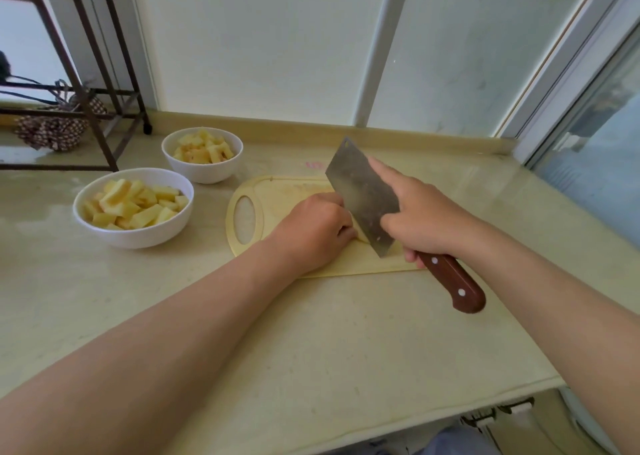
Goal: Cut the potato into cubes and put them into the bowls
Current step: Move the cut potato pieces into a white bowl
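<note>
The cleaver blade [360, 195] is dull brushed metal, smudged; its handle [453, 281] is glossy reddish wood with bright metal rivets [461, 292]. The cutting board [277, 191] looks matt pale plastic. At 10 o'clock the near bowl [138, 238] and far bowl [204, 174] are glossy white, ceramic-looking. The surface [311, 333] is smooth, stone-like, faintly shiny

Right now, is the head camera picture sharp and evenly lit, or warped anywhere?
Head view: wide-angle distortion bows the window frame and stretches the left forearm; soft window daylight, only faint shadow under the near bowl; mild sheen on the countertop; cleaver looks sharp, no motion blur.
</note>
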Action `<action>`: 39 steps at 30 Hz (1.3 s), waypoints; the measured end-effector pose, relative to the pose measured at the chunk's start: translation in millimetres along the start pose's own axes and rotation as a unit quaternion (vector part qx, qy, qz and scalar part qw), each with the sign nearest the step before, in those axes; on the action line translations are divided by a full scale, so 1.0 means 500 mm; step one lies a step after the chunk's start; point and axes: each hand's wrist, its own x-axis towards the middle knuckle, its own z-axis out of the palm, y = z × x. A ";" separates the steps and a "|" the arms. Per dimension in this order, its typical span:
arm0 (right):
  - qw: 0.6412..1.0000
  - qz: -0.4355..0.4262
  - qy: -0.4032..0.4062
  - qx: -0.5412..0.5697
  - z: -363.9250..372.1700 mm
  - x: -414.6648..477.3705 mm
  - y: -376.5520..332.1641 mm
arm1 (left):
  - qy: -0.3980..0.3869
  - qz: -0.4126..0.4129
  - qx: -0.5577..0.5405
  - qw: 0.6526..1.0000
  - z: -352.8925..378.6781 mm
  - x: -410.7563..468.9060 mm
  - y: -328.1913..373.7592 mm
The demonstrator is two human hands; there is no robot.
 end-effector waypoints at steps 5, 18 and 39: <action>0.999 -0.014 0.031 0.017 -0.007 -0.026 0.018 | -0.010 -0.011 -0.001 1.000 -0.003 -0.002 0.002; 1.000 -0.020 -0.006 -0.011 0.003 -0.026 0.007 | 0.005 -0.022 -0.019 1.000 -0.005 -0.001 0.002; 0.975 0.003 0.069 0.210 -0.024 0.046 0.044 | 0.044 -0.132 -0.054 0.989 -0.015 0.004 0.004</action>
